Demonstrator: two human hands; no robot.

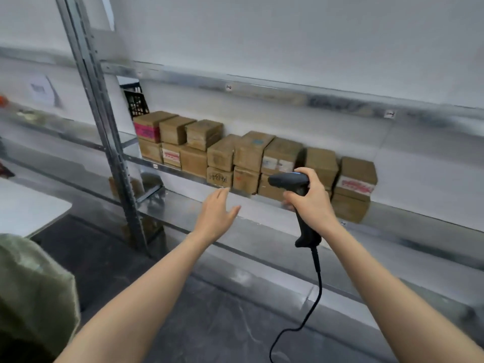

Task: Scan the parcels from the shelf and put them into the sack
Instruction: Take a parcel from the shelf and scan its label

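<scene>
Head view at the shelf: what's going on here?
A person faces a metal shelf holding stacked cardboard parcels. The right hand grips a black corded scanner in front of them. The left hand, open, reaches toward the row but touches no parcel yet. A green sack sits at lower left.

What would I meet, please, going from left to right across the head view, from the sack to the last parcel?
Green sack → shelf upright → left hand, open → right hand gripping the scanner → red-labelled parcel at the row's right end.
</scene>
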